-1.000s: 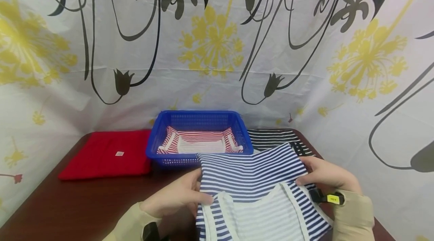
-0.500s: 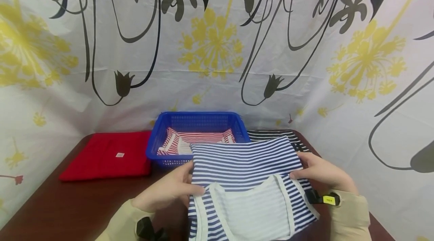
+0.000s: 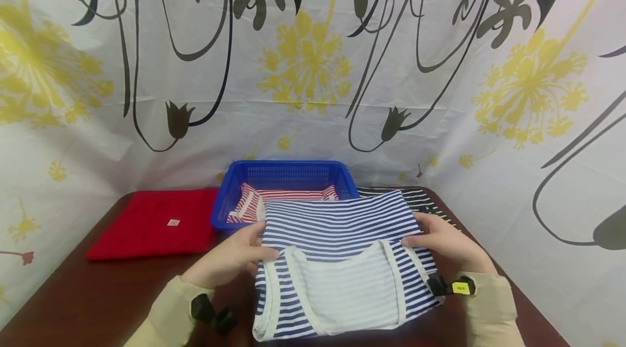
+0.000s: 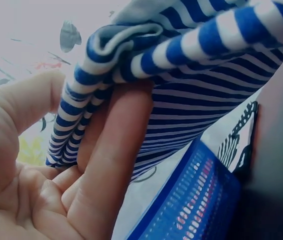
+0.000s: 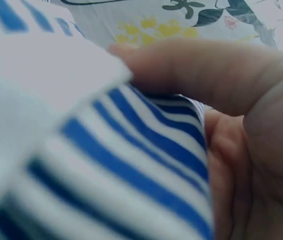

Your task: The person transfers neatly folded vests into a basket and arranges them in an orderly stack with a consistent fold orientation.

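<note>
A folded navy-and-white striped tank top (image 3: 337,227) with white edging is held up over the near part of the table, its scooped neckline facing me. My left hand (image 3: 232,257) pinches its left edge, thumb in front and fingers behind, as the left wrist view shows with the folded layers (image 4: 81,95) between them. My right hand (image 3: 447,244) grips the opposite edge. In the right wrist view, the thumb (image 5: 191,70) lies on the front of the striped cloth (image 5: 131,150). The cloth's upper part overlaps the blue basket (image 3: 288,168) in the head view.
Inside the basket lies a folded red-and-white striped garment (image 3: 293,195). A folded red garment (image 3: 151,222) with a small white tag is to its left. Behind the right hand is a black-and-white striped garment (image 3: 418,196). All rest on a dark brown table (image 3: 112,298), before a patterned curtain.
Both hands have carried the tank top leftward and slightly up, so more of its lower edge shows. The grips look the same. The basket and other garments have stayed put.
</note>
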A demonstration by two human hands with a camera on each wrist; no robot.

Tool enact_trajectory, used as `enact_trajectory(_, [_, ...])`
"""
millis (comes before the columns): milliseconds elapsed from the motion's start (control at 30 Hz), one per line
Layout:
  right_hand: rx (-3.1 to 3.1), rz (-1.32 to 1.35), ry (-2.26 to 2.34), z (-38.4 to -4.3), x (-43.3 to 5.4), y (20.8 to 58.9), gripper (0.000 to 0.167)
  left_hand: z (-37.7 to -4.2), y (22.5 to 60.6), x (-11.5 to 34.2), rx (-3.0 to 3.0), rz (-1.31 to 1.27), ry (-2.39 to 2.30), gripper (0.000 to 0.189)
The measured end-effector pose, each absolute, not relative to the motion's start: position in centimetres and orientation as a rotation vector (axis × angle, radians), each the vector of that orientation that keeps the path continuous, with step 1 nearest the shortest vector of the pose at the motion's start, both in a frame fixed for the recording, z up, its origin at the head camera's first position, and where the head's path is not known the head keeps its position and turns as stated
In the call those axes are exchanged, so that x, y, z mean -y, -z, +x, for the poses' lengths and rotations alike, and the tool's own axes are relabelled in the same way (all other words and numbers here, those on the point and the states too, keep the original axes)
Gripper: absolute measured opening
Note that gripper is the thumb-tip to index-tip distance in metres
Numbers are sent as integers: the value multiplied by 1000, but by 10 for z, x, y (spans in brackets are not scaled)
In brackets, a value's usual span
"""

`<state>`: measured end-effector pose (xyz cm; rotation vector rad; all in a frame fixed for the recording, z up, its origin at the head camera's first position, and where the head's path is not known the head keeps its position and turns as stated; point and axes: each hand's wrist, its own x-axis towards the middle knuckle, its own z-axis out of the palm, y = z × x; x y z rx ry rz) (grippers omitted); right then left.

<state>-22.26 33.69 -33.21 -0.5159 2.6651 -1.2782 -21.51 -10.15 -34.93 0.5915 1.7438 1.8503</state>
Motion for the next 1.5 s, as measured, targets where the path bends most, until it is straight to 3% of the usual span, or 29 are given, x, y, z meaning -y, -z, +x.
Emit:
enact_trajectory(333, [-2544, -503, 1474, -230, -319, 335, 54, -230, 350, 120, -1809, 638, -1861, 70])
enact_trajectory(633, [-2506, -564, 1532, -237, -306, 345, 59, -238, 352, 138, -1854, 597, -1872, 76])
enact_trajectory(1300, [-2459, -426, 1604, -261, -279, 343, 75, -257, 351, 161, -1945, 549, -1814, 73])
enact_trajectory(1500, [-2406, -393, 1620, -270, -268, 343, 77, -263, 350, 169, -2031, 451, -1787, 81])
